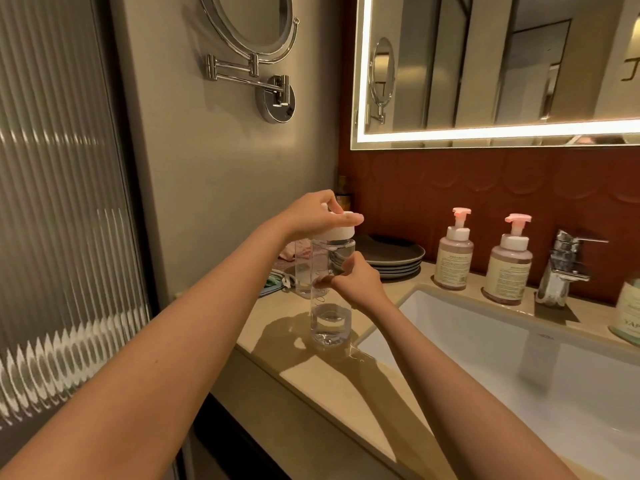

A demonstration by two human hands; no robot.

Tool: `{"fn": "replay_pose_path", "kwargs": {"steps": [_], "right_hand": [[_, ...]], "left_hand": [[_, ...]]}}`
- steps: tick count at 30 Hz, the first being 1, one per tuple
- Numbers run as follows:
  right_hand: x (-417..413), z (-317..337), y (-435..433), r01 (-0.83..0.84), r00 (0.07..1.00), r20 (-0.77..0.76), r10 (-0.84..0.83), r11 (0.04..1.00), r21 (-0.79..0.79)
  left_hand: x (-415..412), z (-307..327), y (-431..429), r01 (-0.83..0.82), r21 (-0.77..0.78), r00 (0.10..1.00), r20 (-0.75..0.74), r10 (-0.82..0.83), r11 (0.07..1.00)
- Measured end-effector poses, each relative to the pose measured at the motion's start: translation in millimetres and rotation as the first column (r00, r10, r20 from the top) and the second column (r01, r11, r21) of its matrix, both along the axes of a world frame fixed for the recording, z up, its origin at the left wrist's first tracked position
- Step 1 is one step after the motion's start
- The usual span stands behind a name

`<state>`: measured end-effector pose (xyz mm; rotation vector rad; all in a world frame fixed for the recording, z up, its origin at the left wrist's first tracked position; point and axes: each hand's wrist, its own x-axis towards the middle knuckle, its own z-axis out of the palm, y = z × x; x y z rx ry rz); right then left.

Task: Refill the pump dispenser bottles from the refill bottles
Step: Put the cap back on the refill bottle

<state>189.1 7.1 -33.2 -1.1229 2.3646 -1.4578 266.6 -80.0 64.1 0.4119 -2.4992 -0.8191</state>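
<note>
A tall clear bottle (330, 320) with a little clear liquid at its bottom stands on the beige counter (311, 372) left of the sink. My left hand (317, 213) grips its white cap (337, 233) from above. My right hand (353, 280) holds the bottle's middle from the right. Two pump dispenser bottles with pink pump heads stand behind the sink, one (454, 256) to the left of the other (507, 268). A second clear container (302, 271) stands just behind the held bottle, partly hidden.
A white sink basin (519, 358) fills the right, with a chrome tap (562, 268) behind it. Dark stacked plates (391, 258) sit at the back of the counter. A labelled jar (628, 313) is at the right edge. Cloths lie at the back left.
</note>
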Motion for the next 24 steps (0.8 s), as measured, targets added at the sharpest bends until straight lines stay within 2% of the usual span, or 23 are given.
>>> {"fn": "replay_pose_path", "kwargs": {"steps": [3,9,14,17,19,21,24], "right_hand": [[1.0,0.5,1.1,0.014,1.0,0.008,-0.014,1.0,0.017],[1.0,0.8,1.4,0.02,1.0,-0.001,-0.019,0.999,0.044],[2.3,2.5,3.0,0.017,1.0,0.001,-0.017,0.999,0.044],[2.8,3.1,3.5,0.018,1.0,0.013,-0.019,0.999,0.051],[2.2,2.8,3.4,0.022,1.0,0.018,-0.023,0.999,0.05],[1.8,2.3,3.2,0.025,1.0,0.015,-0.026,0.998,0.051],[2.0,1.4,3.5,0.024,0.999,0.023,-0.025,0.998,0.052]], "left_hand": [[-3.3,1.5,6.7,-0.09,-0.104,0.995,-0.059,0.084,0.99],[3.6,14.4,12.4,0.105,0.042,0.989,0.096,-0.109,0.994],[-5.1,11.8,16.2,0.11,0.072,0.994,-0.015,-0.109,0.991],[-11.3,10.1,13.2,0.112,0.074,0.993,-0.032,-0.11,0.991],[-15.0,11.6,11.6,0.06,0.006,0.998,-0.013,-0.06,0.998],[-18.4,12.5,10.9,-0.057,-0.124,0.998,0.004,0.058,0.991],[-22.0,15.2,12.9,-0.138,-0.353,0.981,0.077,0.175,0.925]]}}
